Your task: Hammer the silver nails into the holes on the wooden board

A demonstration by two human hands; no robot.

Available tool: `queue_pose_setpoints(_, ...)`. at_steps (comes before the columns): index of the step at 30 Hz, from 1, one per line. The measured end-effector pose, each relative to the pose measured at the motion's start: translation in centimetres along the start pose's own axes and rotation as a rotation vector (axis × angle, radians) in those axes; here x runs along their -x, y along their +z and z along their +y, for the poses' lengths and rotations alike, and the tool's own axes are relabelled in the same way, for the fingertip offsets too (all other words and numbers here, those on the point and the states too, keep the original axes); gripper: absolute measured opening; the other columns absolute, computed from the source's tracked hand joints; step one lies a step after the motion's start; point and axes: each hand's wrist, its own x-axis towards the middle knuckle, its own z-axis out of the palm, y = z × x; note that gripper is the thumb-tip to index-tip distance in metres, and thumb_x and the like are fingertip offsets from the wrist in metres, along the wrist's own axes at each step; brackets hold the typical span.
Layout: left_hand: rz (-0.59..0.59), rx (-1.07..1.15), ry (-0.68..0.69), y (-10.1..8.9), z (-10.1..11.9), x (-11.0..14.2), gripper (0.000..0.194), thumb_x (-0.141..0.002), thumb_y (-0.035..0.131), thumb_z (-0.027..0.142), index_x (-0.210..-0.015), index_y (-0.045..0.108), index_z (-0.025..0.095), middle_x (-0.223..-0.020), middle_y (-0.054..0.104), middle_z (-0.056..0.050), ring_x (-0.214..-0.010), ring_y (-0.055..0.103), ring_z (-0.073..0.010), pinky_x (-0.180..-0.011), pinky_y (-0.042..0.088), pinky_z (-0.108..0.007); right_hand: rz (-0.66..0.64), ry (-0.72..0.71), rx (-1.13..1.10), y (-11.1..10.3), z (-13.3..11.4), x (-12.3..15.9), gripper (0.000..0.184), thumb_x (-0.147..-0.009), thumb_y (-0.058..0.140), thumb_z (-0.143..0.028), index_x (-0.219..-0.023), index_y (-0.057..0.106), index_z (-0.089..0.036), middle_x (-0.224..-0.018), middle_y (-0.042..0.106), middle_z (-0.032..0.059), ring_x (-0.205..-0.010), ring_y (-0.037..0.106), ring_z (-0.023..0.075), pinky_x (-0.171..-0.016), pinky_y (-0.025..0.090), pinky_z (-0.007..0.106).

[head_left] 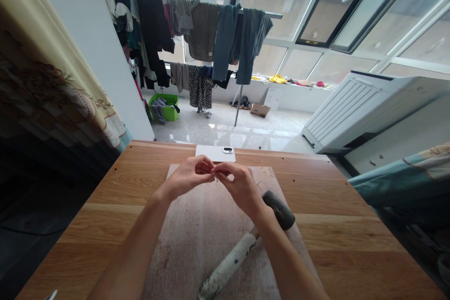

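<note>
Above the far part of a worn wooden board [197,229], my left hand [191,173] and my right hand [241,185] meet at the fingertips. Both are closed in a pinch around something tiny, a thin, shiny bit too small to name. Beneath my right wrist lies a mallet with a black head [279,209] and a pale, paint-worn handle [228,265]. My right forearm crosses over it and hides part of the handle. Just beyond my fingers, a white phone [211,152] rests camera side up near the table's far edge.
The board lies on a wooden table [337,234] with several small dark holes or specks. Past the table stand a laundry rack with hanging clothes [204,30], a green basket [171,111] and a white ridged appliance [351,108]. Curtains [59,70] hang at the left.
</note>
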Motion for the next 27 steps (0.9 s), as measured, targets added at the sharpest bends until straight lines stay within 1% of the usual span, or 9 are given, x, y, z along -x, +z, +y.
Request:
queue_pose_setpoints(6,-0.020,0.008,-0.012,0.0,0.1,0.2,0.030,-0.075,0.084,0.031,-0.095,0.067,0.016,-0.091,0.077,-0.005,-0.093,0.073,-0.0209,-0.086,0.055,-0.034,0.024,-0.021,0.004,-0.2,-0.1,0.0,0.015,-0.091,0.073,-0.012,-0.088,0.081,-0.025,-0.089,0.080,0.0036,-0.083,0.073,0.0202,-0.078,0.054,0.029)
queue_pose_setpoints(10,-0.029,0.049,-0.018,0.2,0.1,0.1,0.031,-0.073,0.086,0.030,-0.094,0.067,0.016,-0.090,0.077,-0.005,-0.092,0.073,-0.0204,-0.085,0.055,-0.033,0.044,-0.009,-0.040,-0.1,0.3,0.0,0.011,-0.089,0.074,-0.013,-0.088,0.079,-0.023,-0.084,0.080,0.0022,-0.076,0.074,0.0184,-0.075,0.056,0.028)
queue_pose_setpoints(15,-0.016,0.069,-0.037,0.4,0.6,0.2,0.034,-0.072,0.088,0.034,-0.094,0.069,0.016,-0.090,0.078,-0.006,-0.092,0.073,-0.0220,-0.085,0.055,-0.034,0.061,0.012,-0.065,-0.3,0.5,-0.1,0.007,-0.089,0.075,-0.017,-0.084,0.076,-0.021,-0.079,0.080,0.0009,-0.072,0.075,0.0183,-0.072,0.057,0.027)
queue_pose_setpoints(18,0.007,0.055,-0.027,0.4,0.6,0.1,0.034,-0.072,0.089,0.035,-0.094,0.070,0.016,-0.090,0.079,-0.007,-0.091,0.073,-0.0220,-0.083,0.055,-0.034,0.037,0.012,-0.044,-0.6,0.3,-0.1,0.009,-0.092,0.073,-0.016,-0.086,0.078,-0.021,-0.082,0.082,0.0015,-0.074,0.076,0.0186,-0.072,0.055,0.026)
queue_pose_setpoints(22,0.066,0.056,-0.021,0.4,0.2,0.0,0.032,-0.070,0.089,0.035,-0.087,0.070,0.016,-0.084,0.078,-0.005,-0.086,0.073,-0.0213,-0.080,0.055,-0.033,-0.013,0.011,0.014,-0.8,-0.3,0.0,0.015,-0.096,0.067,-0.014,-0.095,0.080,-0.022,-0.088,0.084,0.0023,-0.077,0.077,0.0196,-0.072,0.053,0.027)
queue_pose_setpoints(25,0.099,0.048,-0.034,0.4,0.0,-0.1,0.031,-0.069,0.089,0.036,-0.082,0.068,0.016,-0.082,0.077,-0.005,-0.086,0.073,-0.0213,-0.080,0.054,-0.033,-0.065,0.027,0.047,-0.9,-0.6,-0.1,0.019,-0.098,0.063,-0.016,-0.100,0.080,-0.023,-0.093,0.084,0.0029,-0.084,0.078,0.0208,-0.076,0.055,0.027)
queue_pose_setpoints(27,0.091,0.025,-0.049,0.4,0.0,0.0,0.031,-0.069,0.088,0.036,-0.082,0.068,0.017,-0.082,0.077,-0.005,-0.085,0.072,-0.0213,-0.080,0.053,-0.033,-0.120,0.051,0.069,-1.6,-0.6,-0.1,0.018,-0.099,0.063,-0.019,-0.105,0.080,-0.024,-0.098,0.084,0.0024,-0.089,0.079,0.0204,-0.080,0.056,0.027)
